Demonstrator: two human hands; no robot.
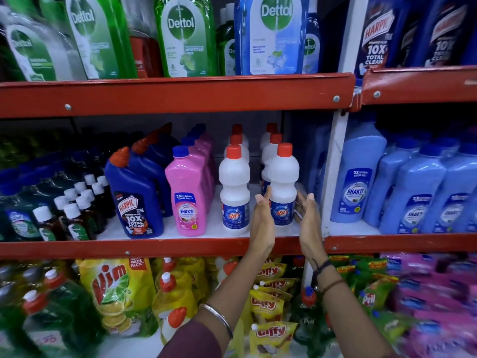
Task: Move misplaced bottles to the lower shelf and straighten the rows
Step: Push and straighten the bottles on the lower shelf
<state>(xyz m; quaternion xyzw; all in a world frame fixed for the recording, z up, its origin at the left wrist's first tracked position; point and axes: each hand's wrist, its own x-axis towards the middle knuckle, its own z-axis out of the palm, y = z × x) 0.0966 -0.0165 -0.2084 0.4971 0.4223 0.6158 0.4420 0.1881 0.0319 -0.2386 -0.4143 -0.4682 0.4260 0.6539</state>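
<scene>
1. With both palms flat and open either side of the front right Rin bottle (283, 187), neither hand grips it: left hand (262, 223) rests against its left flank, right hand (308, 220) sits just beside its right flank, contact unclear from blur.
2. That bottle stands upright at the front of the middle shelf (165, 245), heading the right Rin row, beside the white upright post (335, 161).
3. Risk: tall narrow bottle, pressed low at the label; uneven push from one palm could tip it back into the row behind and domino it.
4. Risk: too much shove rightward jams it against the post; leftward knocks the front left Rin bottle (234, 187).
5. Risk: bottle sits close to the shelf lip; pulling forward without closing fingers could drop it onto the Giffy pouches (271, 303) below.
6. Counts: Rin rows 2; red caps visible 3 per row, 6 total, possibly more hidden behind. Hands 2. Pink Shakti row (189, 192) 1, about 5 deep. Front Harpic bottle (135, 202), at least 2 behind.
</scene>
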